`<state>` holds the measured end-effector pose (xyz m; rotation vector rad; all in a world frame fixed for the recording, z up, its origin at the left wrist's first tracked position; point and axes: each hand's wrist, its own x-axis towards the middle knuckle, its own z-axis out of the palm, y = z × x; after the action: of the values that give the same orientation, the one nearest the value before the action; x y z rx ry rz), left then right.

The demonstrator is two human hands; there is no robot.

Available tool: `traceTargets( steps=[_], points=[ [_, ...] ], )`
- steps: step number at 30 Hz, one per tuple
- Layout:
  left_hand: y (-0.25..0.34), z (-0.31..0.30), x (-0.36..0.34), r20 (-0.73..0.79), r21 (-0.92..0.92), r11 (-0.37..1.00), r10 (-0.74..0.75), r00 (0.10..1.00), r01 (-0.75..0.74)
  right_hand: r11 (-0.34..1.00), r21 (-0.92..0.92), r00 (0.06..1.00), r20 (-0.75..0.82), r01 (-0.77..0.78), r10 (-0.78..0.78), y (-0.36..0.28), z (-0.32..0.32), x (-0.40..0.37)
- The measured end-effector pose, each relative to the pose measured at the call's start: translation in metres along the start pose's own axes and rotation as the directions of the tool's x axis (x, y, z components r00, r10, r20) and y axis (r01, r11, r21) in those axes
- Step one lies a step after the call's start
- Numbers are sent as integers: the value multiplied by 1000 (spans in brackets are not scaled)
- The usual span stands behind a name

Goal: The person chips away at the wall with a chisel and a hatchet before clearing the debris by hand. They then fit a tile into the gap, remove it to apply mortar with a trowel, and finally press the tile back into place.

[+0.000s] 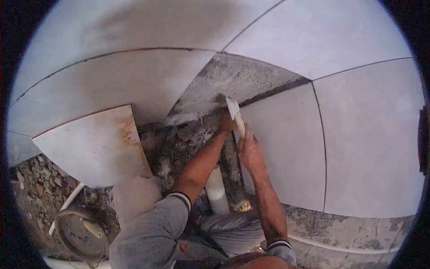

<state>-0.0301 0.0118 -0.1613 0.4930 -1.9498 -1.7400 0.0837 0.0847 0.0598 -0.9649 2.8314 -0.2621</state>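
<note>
My right hand [251, 151] is closed around the cream handle of a flat-bladed hand tool [233, 109], which looks like a scraper. Its pale blade points up and away, over the near edge of a bare cement patch [251, 76] between large tiles. Close beside the blade is my left hand [227, 122], at the patch's near right corner; its fingers are mostly hidden behind the tool and in shadow. A laid tile [286, 143] lies right of both hands, its edge running just past my right knuckles.
A loose tile [94, 148] with a chipped, stained edge leans at the left above rubble [42, 179]. A coiled hose [60, 219] and a thin white pipe [67, 204] lie below it. A thicker white pipe [217, 193] stands between my arms. Laid tiles [358, 36] surround the patch.
</note>
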Motion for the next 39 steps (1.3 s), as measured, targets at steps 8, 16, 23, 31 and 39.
traceTargets(
  steps=[8,16,23,31,39],
  points=[
    [-86,47,1,-255,-133,987,52,965,-89,943,277,977,-54,-183,206,-20,-28,-55],
    [5,-9,-15,-221,75,997,0,975,17,858,356,921,25,-371,388,5,-29,-101],
    [-9,-9,5,-125,-157,983,72,989,-92,900,294,941,-3,-323,338,29,-4,-125],
    [14,-22,6,6,220,969,-120,993,116,878,316,929,32,-360,369,28,10,-126],
    [13,-26,-8,-100,-76,993,-96,990,88,896,329,946,-18,-299,323,30,20,-134]
  ],
)
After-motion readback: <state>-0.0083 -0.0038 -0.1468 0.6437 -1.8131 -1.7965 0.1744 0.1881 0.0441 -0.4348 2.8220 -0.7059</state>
